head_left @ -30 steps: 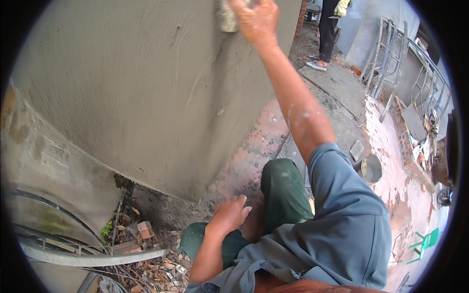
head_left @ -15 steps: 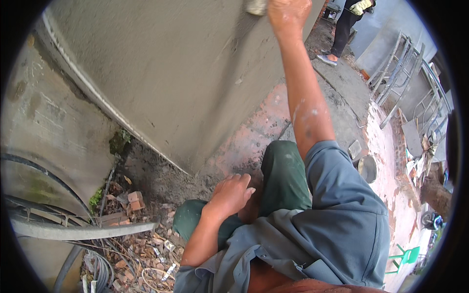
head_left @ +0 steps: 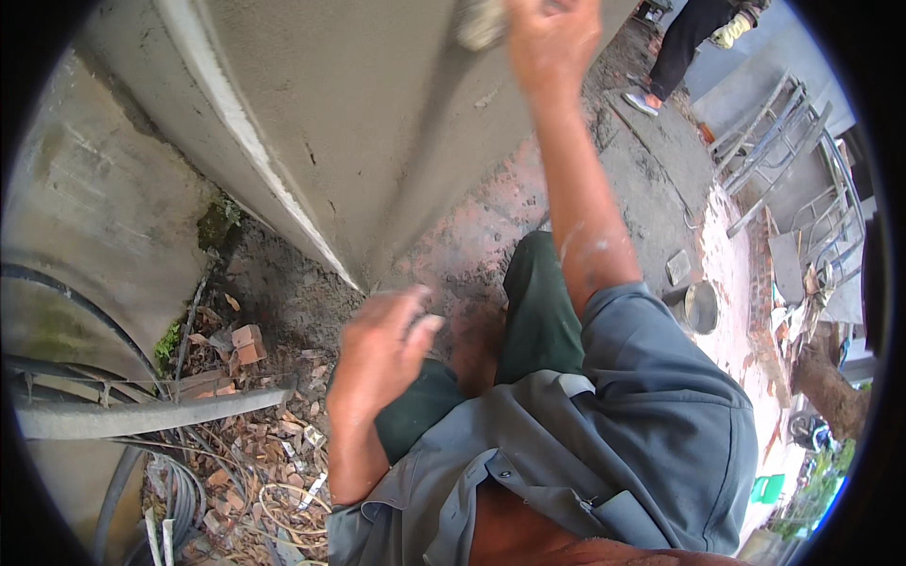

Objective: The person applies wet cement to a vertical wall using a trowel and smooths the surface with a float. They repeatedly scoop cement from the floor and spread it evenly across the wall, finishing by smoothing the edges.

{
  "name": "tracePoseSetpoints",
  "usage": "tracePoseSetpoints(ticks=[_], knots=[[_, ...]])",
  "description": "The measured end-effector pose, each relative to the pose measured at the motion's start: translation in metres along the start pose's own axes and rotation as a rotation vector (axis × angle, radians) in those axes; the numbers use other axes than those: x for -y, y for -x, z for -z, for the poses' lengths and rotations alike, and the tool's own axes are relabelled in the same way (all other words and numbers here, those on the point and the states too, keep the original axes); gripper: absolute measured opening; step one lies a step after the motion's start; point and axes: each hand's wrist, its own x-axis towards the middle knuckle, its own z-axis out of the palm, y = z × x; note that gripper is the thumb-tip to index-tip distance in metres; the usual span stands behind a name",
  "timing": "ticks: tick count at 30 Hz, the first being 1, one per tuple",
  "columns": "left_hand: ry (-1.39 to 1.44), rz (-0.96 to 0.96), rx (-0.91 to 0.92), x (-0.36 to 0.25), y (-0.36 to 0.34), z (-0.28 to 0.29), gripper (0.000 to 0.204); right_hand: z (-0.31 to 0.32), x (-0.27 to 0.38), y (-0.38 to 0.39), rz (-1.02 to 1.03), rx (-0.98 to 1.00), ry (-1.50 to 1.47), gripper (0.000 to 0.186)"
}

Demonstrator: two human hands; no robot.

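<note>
At the top, my right hand [head_left: 557,38] is closed on a pale, blurred brush [head_left: 481,24], its end against the fresh grey plaster of the wall [head_left: 377,104]. The fingers partly hide its handle, and the hand is cut by the upper edge. A dark streak runs down the plaster below the brush. My left hand [head_left: 377,349] hovers above my left knee, near the wall's lower corner. Its fingers are half bent and smeared by motion, the thumb stands apart, and nothing shows in it. A pale corner edge [head_left: 250,141] runs down the plaster on the left.
Brick rubble [head_left: 283,453], coiled cables [head_left: 179,491] and a grey curved bar [head_left: 151,415] lie at lower left. Right of me are a metal bucket [head_left: 698,307], a flat block [head_left: 678,267] and metal frames [head_left: 774,141]. Another person [head_left: 675,57] in dark trousers stands at upper right.
My left hand has lifted from my knee and moved left toward the wall corner. The brush has shifted slightly left and down. The view has turned, bringing more of the wall's pale edge in.
</note>
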Motion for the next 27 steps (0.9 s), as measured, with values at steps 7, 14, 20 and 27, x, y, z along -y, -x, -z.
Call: tracePoseSetpoints(ticks=[7,14,20,27], knots=[[0.092,0.11,-0.5,0.043,-0.014,0.071,0.028,-0.002,-0.024,0.101,0.12,0.078,0.027,0.085],[0.117,0.149,-0.437,0.068,-0.048,0.07,0.029,-0.002,-0.114,0.151,-0.955,0.079,0.025,0.076],[0.096,0.117,-0.381,0.084,-0.062,0.076,0.029,0.002,-0.055,0.139,-1.024,0.006,-0.231,0.075],[0.174,0.147,-0.234,0.096,-0.07,0.094,0.029,-0.008,0.075,0.157,-0.126,0.158,-0.031,0.084]])
